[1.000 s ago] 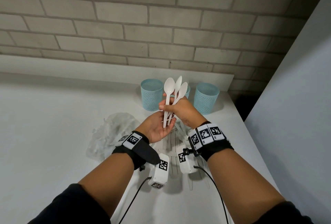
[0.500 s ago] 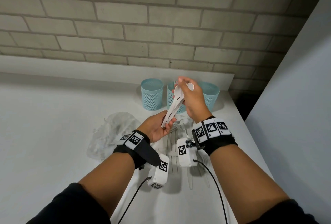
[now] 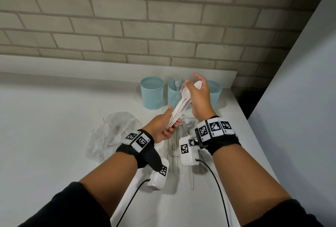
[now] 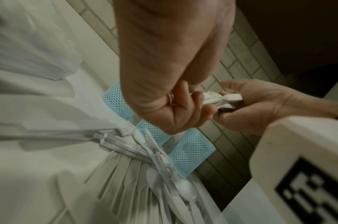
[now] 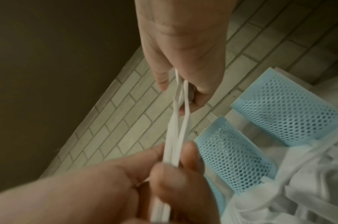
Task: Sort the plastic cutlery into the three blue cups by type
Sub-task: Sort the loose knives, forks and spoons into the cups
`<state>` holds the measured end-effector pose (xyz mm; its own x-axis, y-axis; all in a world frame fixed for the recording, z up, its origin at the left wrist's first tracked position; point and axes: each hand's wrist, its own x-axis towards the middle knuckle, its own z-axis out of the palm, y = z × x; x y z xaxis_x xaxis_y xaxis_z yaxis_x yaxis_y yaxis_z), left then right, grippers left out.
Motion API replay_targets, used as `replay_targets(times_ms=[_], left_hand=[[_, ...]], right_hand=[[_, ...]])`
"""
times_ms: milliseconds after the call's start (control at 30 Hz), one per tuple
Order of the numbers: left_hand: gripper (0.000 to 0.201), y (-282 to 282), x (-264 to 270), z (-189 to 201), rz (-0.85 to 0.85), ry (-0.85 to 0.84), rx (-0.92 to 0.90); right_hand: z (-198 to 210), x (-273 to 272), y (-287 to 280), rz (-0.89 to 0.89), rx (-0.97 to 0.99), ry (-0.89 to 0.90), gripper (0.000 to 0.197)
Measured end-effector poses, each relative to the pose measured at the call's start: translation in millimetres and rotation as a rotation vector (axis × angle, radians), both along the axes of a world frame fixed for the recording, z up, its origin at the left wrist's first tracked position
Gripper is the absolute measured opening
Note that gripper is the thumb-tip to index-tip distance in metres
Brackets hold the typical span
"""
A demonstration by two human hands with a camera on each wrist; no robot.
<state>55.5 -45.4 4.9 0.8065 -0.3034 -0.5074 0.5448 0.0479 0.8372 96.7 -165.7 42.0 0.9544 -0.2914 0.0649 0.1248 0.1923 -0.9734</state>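
Spoons: a bundle of white plastic spoons (image 3: 181, 104) held slanting above the desk (image 3: 54, 126), in front of the middle blue cup (image 3: 173, 96).
Left hand (image 3: 163, 126): gripping the handle ends.
Right hand (image 3: 199, 97): curled around the bowl ends.
Cups: three in a row by the wall; a fork (image 3: 177, 82) stands in the middle one.
Loose cutlery (image 3: 192, 176): lying on the desk under the wrists.

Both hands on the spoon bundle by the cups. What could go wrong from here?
1. The spoons fan apart between the left hand at the handles and the right hand at the bowls; one may slip out during the handover.
2. The middle cup already holds a fork; spoons dropped there would mix types.
3. The right forearm hangs over the loose cutlery pile and might scatter it.
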Motion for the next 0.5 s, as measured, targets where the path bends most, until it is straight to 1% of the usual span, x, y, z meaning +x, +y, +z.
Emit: replay_targets(times_ms=[33, 67, 167, 233, 300, 367, 400, 500], left_hand=[[0.057, 0, 0, 0, -0.007, -0.004, 0.006], [0.056, -1, 0, -1, -0.01, -0.007, 0.013], [0.054, -2, 2, -2, -0.004, -0.014, 0.033], [0.054, -4, 3, -4, 0.004, -0.032, 0.056], [0.053, -7, 4, -4, 0.012, -0.066, 0.087], [0.053, -10, 5, -5, 0.008, -0.111, 0.119], [0.054, -12, 5, -5, 0.002, -0.132, 0.135], [0.056, -16, 8, -6, 0.013, -0.159, 0.164]], right_hand=[[0, 1, -2, -0.028, 0.004, -0.005, 0.037], [-1, 2, -3, -0.031, 0.011, -0.008, 0.035], [-6, 2, -3, 0.034, 0.0, 0.017, 0.012], [-11, 3, -3, 0.022, -0.053, 0.034, 0.015], [-15, 6, -5, -0.076, -0.083, 0.032, 0.017], [-18, 7, -8, -0.144, -0.102, 0.006, 0.029], [-19, 8, -9, -0.126, -0.118, 0.0, 0.029], [-21, 7, -11, 0.055, -0.154, -0.007, 0.014]])
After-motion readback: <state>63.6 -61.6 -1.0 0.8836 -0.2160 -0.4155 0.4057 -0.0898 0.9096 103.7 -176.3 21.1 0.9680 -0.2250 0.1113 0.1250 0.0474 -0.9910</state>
